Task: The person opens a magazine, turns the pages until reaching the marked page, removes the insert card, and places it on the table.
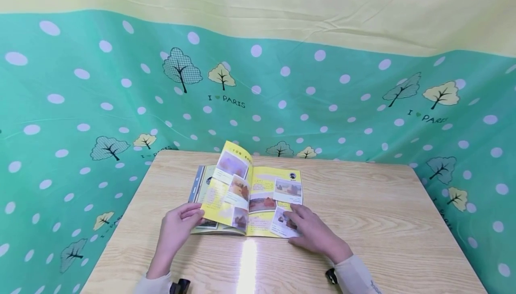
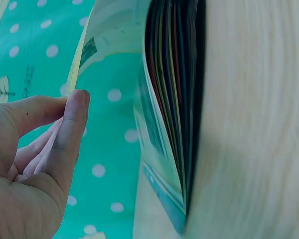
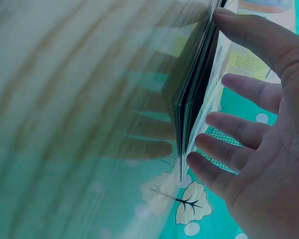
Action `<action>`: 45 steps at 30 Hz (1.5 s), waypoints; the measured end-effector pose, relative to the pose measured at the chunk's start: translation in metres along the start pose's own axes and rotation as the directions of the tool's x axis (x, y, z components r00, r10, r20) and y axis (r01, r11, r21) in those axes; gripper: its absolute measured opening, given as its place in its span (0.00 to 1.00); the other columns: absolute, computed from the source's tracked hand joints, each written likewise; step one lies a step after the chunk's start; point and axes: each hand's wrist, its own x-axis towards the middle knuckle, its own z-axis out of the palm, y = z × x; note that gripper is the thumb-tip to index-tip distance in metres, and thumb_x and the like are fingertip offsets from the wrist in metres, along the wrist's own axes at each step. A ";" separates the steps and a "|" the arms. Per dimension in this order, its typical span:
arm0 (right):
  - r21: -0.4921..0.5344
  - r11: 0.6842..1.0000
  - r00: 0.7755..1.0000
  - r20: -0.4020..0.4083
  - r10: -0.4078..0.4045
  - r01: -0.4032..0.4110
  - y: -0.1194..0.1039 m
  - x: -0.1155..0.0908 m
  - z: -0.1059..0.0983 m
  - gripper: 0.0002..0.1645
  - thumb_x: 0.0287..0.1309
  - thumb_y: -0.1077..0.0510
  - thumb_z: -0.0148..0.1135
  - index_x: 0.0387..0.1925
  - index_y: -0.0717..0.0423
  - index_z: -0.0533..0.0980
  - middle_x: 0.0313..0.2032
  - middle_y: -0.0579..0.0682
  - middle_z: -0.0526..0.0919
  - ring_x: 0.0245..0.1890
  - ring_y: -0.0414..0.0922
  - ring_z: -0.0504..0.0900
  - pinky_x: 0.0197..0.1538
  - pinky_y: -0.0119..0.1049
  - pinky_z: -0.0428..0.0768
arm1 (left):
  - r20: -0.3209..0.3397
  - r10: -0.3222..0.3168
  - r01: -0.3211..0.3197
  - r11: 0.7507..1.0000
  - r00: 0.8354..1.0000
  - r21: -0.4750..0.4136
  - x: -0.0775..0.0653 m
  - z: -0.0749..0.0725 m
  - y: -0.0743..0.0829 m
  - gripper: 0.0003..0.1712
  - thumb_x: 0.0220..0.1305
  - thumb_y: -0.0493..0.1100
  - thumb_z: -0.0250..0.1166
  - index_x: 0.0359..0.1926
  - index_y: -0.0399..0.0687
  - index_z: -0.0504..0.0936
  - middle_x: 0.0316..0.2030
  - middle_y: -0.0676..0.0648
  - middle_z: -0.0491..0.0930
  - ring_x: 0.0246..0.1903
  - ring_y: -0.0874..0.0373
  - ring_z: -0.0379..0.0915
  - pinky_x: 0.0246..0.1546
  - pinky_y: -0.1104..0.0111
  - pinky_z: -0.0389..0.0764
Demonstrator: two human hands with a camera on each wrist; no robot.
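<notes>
An open picture magazine [image 1: 263,176] with yellow pages and small photos lies on the table. My left hand [image 1: 177,226] pinches the outer lower corner of a lifted yellow page [image 1: 215,202] between thumb and fingers. That page stands up at a slant over the left half of the magazine. In the left wrist view the thumb and forefinger of the left hand [image 2: 37,164] meet on the thin page edge. My right hand [image 1: 316,231] rests at the right page's lower outer corner. Its fingers are spread and fairly straight in the right wrist view, close along the magazine's edge [image 3: 189,107].
The wooden table [image 1: 375,213] extends on both sides of the magazine, with a bright light reflection [image 1: 247,262] in front of it. A green dotted cloth [image 1: 282,79] with printed trees hangs behind and beside the table.
</notes>
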 end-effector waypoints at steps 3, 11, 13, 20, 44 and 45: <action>-0.005 1.000 1.000 0.005 -0.001 0.001 0.001 0.000 0.000 0.45 0.54 0.45 0.76 0.69 0.54 0.69 0.71 0.61 0.63 0.70 0.60 0.62 0.69 0.58 0.66 | -0.016 -0.011 0.012 1.000 1.000 0.018 -0.001 -0.008 -0.005 0.17 0.63 0.35 0.69 0.53 0.33 0.82 0.39 0.39 0.86 0.34 0.52 0.86 0.38 0.63 0.87; -0.031 0.999 1.000 0.024 0.015 -0.014 0.002 0.002 0.003 0.43 0.56 0.44 0.74 0.69 0.52 0.70 0.69 0.60 0.65 0.69 0.59 0.63 0.69 0.57 0.66 | -0.043 -0.036 0.040 0.994 0.998 0.097 -0.002 -0.019 -0.019 0.21 0.64 0.37 0.69 0.55 0.31 0.80 0.41 0.39 0.86 0.35 0.51 0.86 0.37 0.67 0.87; -0.029 0.999 1.000 0.024 0.015 -0.014 0.002 0.002 0.003 0.42 0.56 0.43 0.74 0.68 0.52 0.70 0.69 0.59 0.66 0.69 0.59 0.64 0.68 0.58 0.67 | -0.054 -0.045 0.052 0.990 0.998 0.129 -0.001 -0.020 -0.022 0.20 0.64 0.37 0.69 0.55 0.32 0.80 0.40 0.40 0.87 0.35 0.52 0.86 0.37 0.68 0.87; 0.003 1.000 0.999 0.037 0.002 -0.002 0.004 0.002 -0.001 0.39 0.57 0.44 0.73 0.67 0.53 0.72 0.68 0.60 0.67 0.68 0.60 0.64 0.67 0.61 0.67 | -0.073 -0.073 0.084 0.982 0.995 0.171 0.001 -0.025 -0.033 0.20 0.64 0.38 0.67 0.55 0.31 0.80 0.39 0.41 0.87 0.33 0.54 0.86 0.35 0.70 0.86; 0.186 0.976 0.990 -0.056 0.127 -0.115 0.017 -0.004 -0.015 0.18 0.70 0.48 0.61 0.55 0.51 0.81 0.48 0.42 0.83 0.52 0.43 0.80 0.57 0.47 0.81 | -0.085 -0.098 0.115 0.965 0.992 0.234 0.000 -0.031 -0.039 0.21 0.66 0.42 0.67 0.55 0.34 0.81 0.40 0.41 0.87 0.35 0.54 0.85 0.33 0.71 0.86; 0.191 0.974 0.987 -0.083 0.139 -0.121 0.017 -0.004 -0.015 0.19 0.69 0.47 0.61 0.55 0.51 0.81 0.48 0.41 0.82 0.52 0.43 0.80 0.57 0.46 0.80 | -0.090 -0.099 0.118 0.963 0.991 0.241 0.000 -0.031 -0.038 0.21 0.66 0.42 0.67 0.55 0.34 0.81 0.40 0.41 0.87 0.36 0.54 0.85 0.33 0.71 0.85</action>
